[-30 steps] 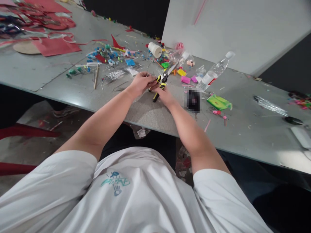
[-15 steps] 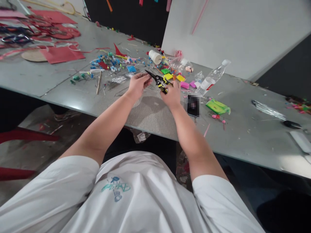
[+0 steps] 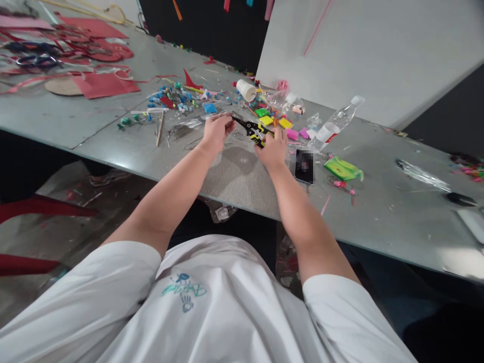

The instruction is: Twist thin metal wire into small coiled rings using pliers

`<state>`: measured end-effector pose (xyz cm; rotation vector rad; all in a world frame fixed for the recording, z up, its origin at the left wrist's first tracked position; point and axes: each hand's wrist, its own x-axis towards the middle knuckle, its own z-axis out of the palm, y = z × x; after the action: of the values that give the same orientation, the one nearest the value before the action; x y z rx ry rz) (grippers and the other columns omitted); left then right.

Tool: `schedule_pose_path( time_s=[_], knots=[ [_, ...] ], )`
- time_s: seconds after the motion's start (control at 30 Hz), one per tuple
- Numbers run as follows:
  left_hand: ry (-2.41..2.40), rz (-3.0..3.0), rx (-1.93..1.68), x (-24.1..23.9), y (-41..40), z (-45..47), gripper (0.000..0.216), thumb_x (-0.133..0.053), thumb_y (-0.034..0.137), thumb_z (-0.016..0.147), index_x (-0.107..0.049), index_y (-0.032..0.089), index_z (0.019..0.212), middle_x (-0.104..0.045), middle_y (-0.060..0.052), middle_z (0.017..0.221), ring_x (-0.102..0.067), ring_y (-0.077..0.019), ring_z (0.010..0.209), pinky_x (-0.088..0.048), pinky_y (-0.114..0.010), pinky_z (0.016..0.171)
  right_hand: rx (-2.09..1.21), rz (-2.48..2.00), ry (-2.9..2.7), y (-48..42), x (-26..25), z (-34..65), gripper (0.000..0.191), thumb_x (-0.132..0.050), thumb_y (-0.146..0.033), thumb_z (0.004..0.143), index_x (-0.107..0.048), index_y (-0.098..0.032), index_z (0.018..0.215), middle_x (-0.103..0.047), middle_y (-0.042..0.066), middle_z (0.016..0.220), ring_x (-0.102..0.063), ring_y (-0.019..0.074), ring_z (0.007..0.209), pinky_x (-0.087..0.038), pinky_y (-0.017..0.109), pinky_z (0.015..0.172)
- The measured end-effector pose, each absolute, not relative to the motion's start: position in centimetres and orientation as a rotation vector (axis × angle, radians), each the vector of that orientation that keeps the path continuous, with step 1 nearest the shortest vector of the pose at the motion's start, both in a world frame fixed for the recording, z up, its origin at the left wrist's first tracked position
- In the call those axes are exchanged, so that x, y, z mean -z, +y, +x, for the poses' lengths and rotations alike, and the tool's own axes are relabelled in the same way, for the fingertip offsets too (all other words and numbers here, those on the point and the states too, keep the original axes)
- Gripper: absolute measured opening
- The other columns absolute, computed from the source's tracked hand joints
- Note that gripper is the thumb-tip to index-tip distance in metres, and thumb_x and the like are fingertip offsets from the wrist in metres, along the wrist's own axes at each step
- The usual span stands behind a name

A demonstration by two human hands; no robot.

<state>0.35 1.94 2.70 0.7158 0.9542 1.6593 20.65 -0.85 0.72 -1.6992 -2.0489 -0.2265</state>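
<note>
My right hand (image 3: 275,147) is closed around the yellow-and-black handles of a pair of pliers (image 3: 250,126). Their long narrow jaws point left, with the tip at the fingertips of my left hand (image 3: 216,132). The left fingers are pinched together; whatever lies between them is too fine to make out. Behind the left hand, a bundle of thin metal wires (image 3: 188,126) lies on the grey table (image 3: 242,184). A phone (image 3: 304,173) rests flat beside my right wrist.
To the right stand a tilted clear bottle (image 3: 342,121) and a green packet (image 3: 343,169). Small blue and green pieces (image 3: 176,96) are scattered behind my left hand, near a white cup (image 3: 246,91) on its side. Red sheets (image 3: 104,83) lie far left; a red chair (image 3: 45,207) is below.
The view has shifted slightly. The pliers have tipped a little flatter, with their jaw tip lower against my left fingertips. Both hands keep nearly the same place.
</note>
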Motion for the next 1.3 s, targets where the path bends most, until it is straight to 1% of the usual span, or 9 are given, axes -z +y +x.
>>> schedule_pose_path(
  time_s=[0.27, 0.4, 0.5, 0.73, 0.83, 1.0, 1.07, 1.2, 1.3],
  knots=[
    [0.907, 0.738, -1.637, -2.5, 1.6, 0.6, 0.032, -0.064, -0.002, 0.102, -0.071, 0.019, 0.078, -0.072, -0.003, 0.081, -0.071, -0.0101, 0.072, -0.062, -0.017, 0.073, 0.089, -1.641, -2.005, -0.2, -0.3, 21.1, 0.014, -0.082, -0.026, 0.099, -0.073, -0.016, 0.095, -0.068, 0.025, 0.136, -0.057, 0.0453, 0.14, -0.048, 0.065, 0.125],
    [0.902, 0.735, -1.629, -2.3, 1.7, 0.5, 0.033, -0.064, -0.001, 0.103, -0.071, 0.019, 0.077, -0.073, -0.003, 0.082, -0.072, -0.0102, 0.073, -0.064, -0.018, 0.076, 0.052, -1.673, -2.017, -0.2, -0.3, 21.0, 0.01, -0.078, -0.025, 0.099, -0.077, -0.015, 0.1, -0.073, 0.024, 0.13, -0.067, 0.0426, 0.128, -0.054, 0.064, 0.119],
    [0.921, 0.728, -1.635, -2.2, 2.0, 0.4, 0.029, -0.071, 0.001, 0.1, -0.071, 0.02, 0.079, -0.074, -0.003, 0.083, -0.076, -0.0127, 0.078, -0.067, -0.022, 0.083, 0.028, -1.688, -2.037, -0.2, -0.3, 20.8, 0.016, -0.074, -0.029, 0.101, -0.079, -0.014, 0.104, -0.074, 0.024, 0.126, -0.072, 0.042, 0.119, -0.058, 0.063, 0.112],
    [0.904, 0.714, -1.66, -1.9, 2.4, 0.3, 0.023, -0.08, 0.003, 0.097, -0.07, 0.02, 0.084, -0.074, -0.003, 0.083, -0.079, -0.0137, 0.082, -0.069, -0.021, 0.083, -0.051, -1.586, -2.003, 0.1, 0.3, 21.1, 0.017, -0.077, -0.035, 0.1, -0.079, -0.019, 0.094, -0.074, 0.017, 0.109, -0.073, 0.0342, 0.1, -0.061, 0.055, 0.099],
    [0.874, 0.674, -1.67, -2.1, 2.2, 0.4, 0.026, -0.077, 0.001, 0.099, -0.069, 0.019, 0.081, -0.073, -0.002, 0.08, -0.076, -0.0117, 0.077, -0.066, -0.018, 0.076, 0.0, -1.636, -2.02, -0.2, -0.1, 20.7, 0.014, -0.076, -0.03, 0.101, -0.081, -0.017, 0.101, -0.075, 0.017, 0.111, -0.075, 0.0337, 0.102, -0.061, 0.051, 0.099],
    [0.821, 0.632, -1.678, -2.7, 1.8, 0.5, 0.035, -0.067, -0.002, 0.104, -0.068, 0.018, 0.075, -0.07, -0.002, 0.076, -0.071, -0.0083, 0.067, -0.06, -0.013, 0.066, 0.197, -1.81, -2.135, -1.2, -1.3, 20.0, 0.023, -0.071, -0.025, 0.107, -0.079, -0.011, 0.124, -0.076, 0.022, 0.129, -0.078, 0.0383, 0.116, -0.061, 0.051, 0.103],
    [0.821, 0.627, -1.683, -2.7, 1.8, 0.5, 0.033, -0.07, -0.002, 0.103, -0.069, 0.018, 0.076, -0.071, -0.001, 0.077, -0.071, -0.0085, 0.067, -0.06, -0.014, 0.065, 0.212, -1.826, -2.141, -1.2, -1.5, 19.9, 0.028, -0.073, -0.024, 0.107, -0.076, -0.01, 0.132, -0.076, 0.023, 0.132, -0.077, 0.0401, 0.12, -0.061, 0.052, 0.106],
    [0.849, 0.622, -1.673, -2.4, 2.1, 0.6, 0.03, -0.076, 0.0, 0.1, -0.069, 0.018, 0.078, -0.072, -0.002, 0.078, -0.072, -0.0103, 0.068, -0.062, -0.017, 0.068, 0.187, -1.841, -2.089, -0.8, -1.1, 19.9, 0.053, -0.072, -0.016, 0.105, -0.06, -0.009, 0.157, -0.076, 0.025, 0.137, -0.076, 0.0414, 0.128, -0.061, 0.055, 0.11],
    [0.846, 0.664, -1.654, -2.2, 2.1, 0.6, 0.029, -0.073, -0.001, 0.101, -0.069, 0.018, 0.079, -0.072, -0.002, 0.079, -0.072, -0.0099, 0.069, -0.063, -0.018, 0.071, 0.242, -1.829, -2.072, -0.9, -0.9, 19.8, 0.056, -0.069, -0.01, 0.104, -0.058, -0.009, 0.159, -0.073, 0.026, 0.144, -0.072, 0.0435, 0.138, -0.058, 0.059, 0.118]
  ],
)
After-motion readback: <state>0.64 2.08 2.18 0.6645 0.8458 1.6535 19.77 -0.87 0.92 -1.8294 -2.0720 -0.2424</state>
